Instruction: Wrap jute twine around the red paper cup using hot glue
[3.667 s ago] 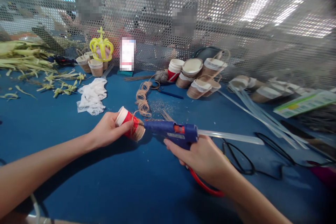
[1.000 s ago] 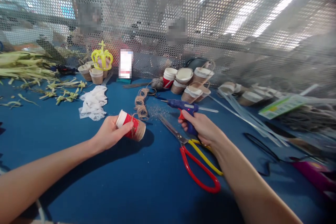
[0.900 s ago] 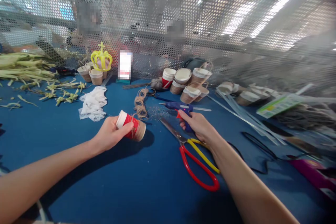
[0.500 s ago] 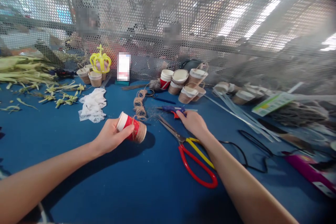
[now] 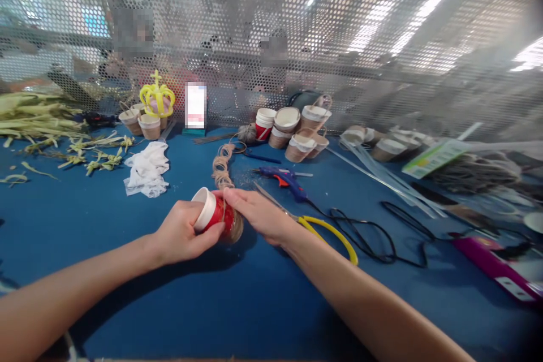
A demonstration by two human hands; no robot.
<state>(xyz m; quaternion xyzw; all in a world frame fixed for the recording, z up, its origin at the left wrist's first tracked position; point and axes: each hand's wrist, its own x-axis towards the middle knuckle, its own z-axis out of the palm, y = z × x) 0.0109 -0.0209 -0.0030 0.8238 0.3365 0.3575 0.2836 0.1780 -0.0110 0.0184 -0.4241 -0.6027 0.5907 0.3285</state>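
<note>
My left hand (image 5: 184, 232) grips a red and white paper cup (image 5: 206, 209) by its side, fingers behind and thumb in front. The cup lies tilted, its white mouth toward the left, and its base end is wound with brown twine. My right hand (image 5: 258, 212) is at the cup's wound end, thumb and fingers pinched on the twine (image 5: 223, 167) that trails away in loose coils. Its fingertips are partly hidden. Beyond that hand a blue hot glue gun (image 5: 282, 175) rests on the table. Large scissors (image 5: 331, 232) with a yellow handle lie partly under my right forearm.
Twine-wrapped cups (image 5: 301, 147) stand at the back. A white cloth (image 5: 148, 169), green husk strips (image 5: 38, 119) and a yellow crown-shaped piece (image 5: 156, 96) are at left. Glue sticks (image 5: 390, 181), a black cord (image 5: 369, 237) and a purple power strip (image 5: 492, 266) lie right on the blue table (image 5: 190, 317).
My right hand has let go of the glue gun, leaving it on the table, and moved left to the twine at the cup. My left hand still holds the cup, turned slightly.
</note>
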